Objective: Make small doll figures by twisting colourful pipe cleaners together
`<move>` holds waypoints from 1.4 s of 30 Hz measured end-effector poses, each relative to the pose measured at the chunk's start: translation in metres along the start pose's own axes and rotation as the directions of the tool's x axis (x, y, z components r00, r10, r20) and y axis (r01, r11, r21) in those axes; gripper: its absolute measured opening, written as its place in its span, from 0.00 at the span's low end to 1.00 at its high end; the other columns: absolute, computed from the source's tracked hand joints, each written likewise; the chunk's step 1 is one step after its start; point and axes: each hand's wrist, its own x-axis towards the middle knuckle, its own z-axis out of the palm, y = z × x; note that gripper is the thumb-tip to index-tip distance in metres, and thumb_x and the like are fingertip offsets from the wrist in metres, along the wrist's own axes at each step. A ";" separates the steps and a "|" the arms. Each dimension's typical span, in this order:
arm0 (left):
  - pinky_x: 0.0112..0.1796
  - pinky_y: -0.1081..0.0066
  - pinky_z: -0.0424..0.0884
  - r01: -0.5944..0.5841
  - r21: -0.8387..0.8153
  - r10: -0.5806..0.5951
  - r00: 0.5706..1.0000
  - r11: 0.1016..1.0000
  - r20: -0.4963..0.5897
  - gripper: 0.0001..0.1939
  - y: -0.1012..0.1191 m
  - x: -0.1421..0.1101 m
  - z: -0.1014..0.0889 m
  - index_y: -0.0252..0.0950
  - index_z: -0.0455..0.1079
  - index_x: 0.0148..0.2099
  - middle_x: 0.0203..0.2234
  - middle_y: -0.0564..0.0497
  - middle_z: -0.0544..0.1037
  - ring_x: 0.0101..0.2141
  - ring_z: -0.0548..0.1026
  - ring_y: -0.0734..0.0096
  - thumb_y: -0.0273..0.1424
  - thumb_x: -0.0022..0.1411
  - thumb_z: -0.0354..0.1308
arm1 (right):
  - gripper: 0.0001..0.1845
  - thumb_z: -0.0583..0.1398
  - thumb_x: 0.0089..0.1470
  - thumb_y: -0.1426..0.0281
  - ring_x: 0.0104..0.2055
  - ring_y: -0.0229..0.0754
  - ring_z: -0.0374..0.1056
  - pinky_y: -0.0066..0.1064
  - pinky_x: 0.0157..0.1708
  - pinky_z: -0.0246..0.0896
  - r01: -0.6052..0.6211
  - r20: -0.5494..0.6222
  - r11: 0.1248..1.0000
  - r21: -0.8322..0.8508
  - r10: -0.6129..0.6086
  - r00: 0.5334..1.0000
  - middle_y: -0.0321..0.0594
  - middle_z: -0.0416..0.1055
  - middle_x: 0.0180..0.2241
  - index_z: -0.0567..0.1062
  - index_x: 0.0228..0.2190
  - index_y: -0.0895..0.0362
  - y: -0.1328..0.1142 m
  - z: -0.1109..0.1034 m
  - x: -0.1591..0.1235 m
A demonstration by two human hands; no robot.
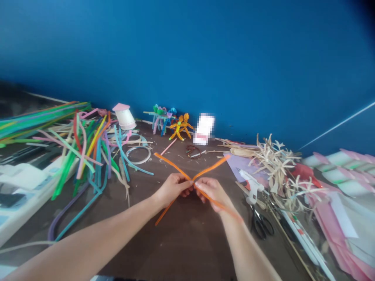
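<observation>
Two orange pipe cleaners cross in an X above the middle of the dark table. My left hand pinches them just left of the crossing, with its thumb on top. From the other side my right hand grips them close to the same point, and one strand runs back over its wrist. The fingertips of both hands nearly meet, so the exact joint is partly hidden. Beyond the hands stand small pipe cleaner figures, an orange one and a blue, green and purple group.
Loose coloured pipe cleaners are heaped at the left, near a roll of tape and a white cup. To the right lie a glue gun, black scissors and dried fibre strips. A blue wall bounds the back.
</observation>
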 end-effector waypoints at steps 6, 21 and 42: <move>0.18 0.79 0.61 0.046 -0.100 -0.047 0.999 0.994 -0.009 0.09 0.000 0.001 -0.001 0.29 0.68 0.20 0.13 0.54 0.70 0.14 0.65 0.81 0.31 0.42 0.61 | 0.09 0.58 0.42 0.68 0.18 0.31 0.55 0.23 0.19 0.51 0.161 -0.019 0.946 -0.280 -0.173 0.985 0.30 0.62 0.15 0.67 0.16 0.58 -0.002 0.006 -0.001; 0.19 0.79 0.64 0.024 -0.186 -0.026 1.000 0.982 -0.008 0.08 0.000 0.004 -0.006 0.32 0.68 0.28 0.17 0.55 0.70 0.19 0.68 0.78 0.29 0.43 0.61 | 0.09 0.58 0.43 0.67 0.16 0.30 0.56 0.22 0.17 0.51 0.156 -0.094 0.945 -0.287 -0.190 0.977 0.30 0.62 0.15 0.66 0.18 0.59 0.004 0.007 0.000; 0.29 0.73 0.67 -0.287 0.390 0.344 0.935 0.875 -0.083 0.06 0.004 -0.003 -0.005 0.32 0.71 0.26 0.22 0.49 0.76 0.26 0.72 0.69 0.30 0.50 0.57 | 0.07 0.58 0.42 0.68 0.11 0.30 0.55 0.21 0.11 0.49 0.118 -0.176 0.991 -0.071 -0.129 0.976 0.27 0.59 0.12 0.64 0.20 0.57 0.009 0.021 0.004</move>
